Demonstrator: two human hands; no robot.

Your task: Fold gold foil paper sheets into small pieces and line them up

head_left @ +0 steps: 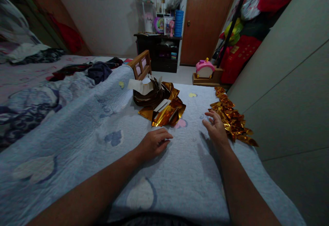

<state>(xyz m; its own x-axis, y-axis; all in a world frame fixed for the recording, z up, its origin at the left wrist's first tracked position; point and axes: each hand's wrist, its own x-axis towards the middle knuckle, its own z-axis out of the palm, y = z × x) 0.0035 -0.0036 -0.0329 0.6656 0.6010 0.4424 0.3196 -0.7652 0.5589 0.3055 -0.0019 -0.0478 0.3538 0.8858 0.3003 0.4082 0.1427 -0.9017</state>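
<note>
My left hand (156,141) is low over the blue quilt (185,174), fingers loosely bent with a gap at the thumb and nothing held. Just beyond it lie loose gold foil paper sheets (167,113), some showing white patches. Behind these sits a curved stack of brown-edged paper (147,96) with a white strip on top. My right hand (216,126) has its fingers apart and holds nothing. It is beside a heap of folded gold foil pieces (231,118) along the quilt's right edge; I cannot tell whether it touches them.
A wooden bed rail (141,65) stands behind the paper stack. Rumpled bedding (38,106) and dark clothes (99,72) lie on the left. A pale cabinet (290,92) borders the right side. Farther back are a pink toy case (205,69), a dark shelf (158,53) and a wooden door (203,20).
</note>
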